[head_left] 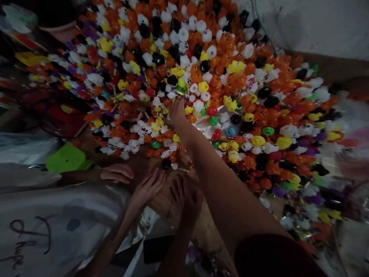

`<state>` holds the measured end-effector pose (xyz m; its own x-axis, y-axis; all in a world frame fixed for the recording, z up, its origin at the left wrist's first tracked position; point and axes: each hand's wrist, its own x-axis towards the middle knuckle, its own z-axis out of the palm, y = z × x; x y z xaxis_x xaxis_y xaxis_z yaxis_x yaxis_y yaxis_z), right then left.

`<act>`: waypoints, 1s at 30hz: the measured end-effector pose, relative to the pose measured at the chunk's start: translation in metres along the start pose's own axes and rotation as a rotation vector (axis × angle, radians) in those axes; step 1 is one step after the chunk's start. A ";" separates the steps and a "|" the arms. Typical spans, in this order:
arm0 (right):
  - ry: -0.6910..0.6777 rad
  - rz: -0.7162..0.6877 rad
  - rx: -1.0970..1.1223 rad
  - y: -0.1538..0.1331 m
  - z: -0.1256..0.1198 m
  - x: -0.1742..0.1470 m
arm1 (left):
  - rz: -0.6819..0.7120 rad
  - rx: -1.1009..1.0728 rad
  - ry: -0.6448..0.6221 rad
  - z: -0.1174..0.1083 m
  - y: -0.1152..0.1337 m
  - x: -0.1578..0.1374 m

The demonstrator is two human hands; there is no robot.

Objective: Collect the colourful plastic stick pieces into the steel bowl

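Hundreds of glossy, rounded plastic toys

The view is dim overall, brightest on the heap of small plastic toys at top centre. The lower half sinks into shadow. Motion blur smears the right edge and the left corner, and the edges bow outward with wide-angle distortion.

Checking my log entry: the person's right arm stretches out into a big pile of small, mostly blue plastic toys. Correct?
Not quite. In the head view the right hand does reach into the pile of small plastic toys, but the toys are mostly orange, mixed with white, black and yellow.
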<state>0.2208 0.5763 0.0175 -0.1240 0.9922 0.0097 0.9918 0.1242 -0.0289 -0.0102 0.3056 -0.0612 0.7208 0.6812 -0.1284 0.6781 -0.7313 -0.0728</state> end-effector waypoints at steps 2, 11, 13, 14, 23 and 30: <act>-0.028 0.083 -0.114 0.015 -0.009 -0.010 | 0.023 -0.030 0.001 0.002 -0.003 0.017; -0.088 0.098 -0.101 0.058 -0.022 -0.061 | 0.087 -0.085 0.032 0.010 -0.002 0.041; -0.076 0.092 -0.081 0.069 -0.019 -0.076 | 0.091 -0.073 0.017 0.014 -0.003 0.036; -0.081 0.094 -0.076 0.074 -0.018 -0.085 | 0.097 -0.070 0.018 0.015 -0.003 0.034; -0.039 0.143 -0.049 0.113 -0.015 -0.182 | 0.054 -0.179 0.097 -0.007 0.002 0.021; -0.049 0.219 0.056 0.110 -0.002 -0.246 | -0.019 -0.726 0.216 -0.056 0.061 0.035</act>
<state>0.3602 0.3453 0.0138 0.0917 0.9945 -0.0512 0.9922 -0.0956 -0.0802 0.0642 0.2871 -0.0153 0.6691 0.7400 0.0684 0.5611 -0.5634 0.6064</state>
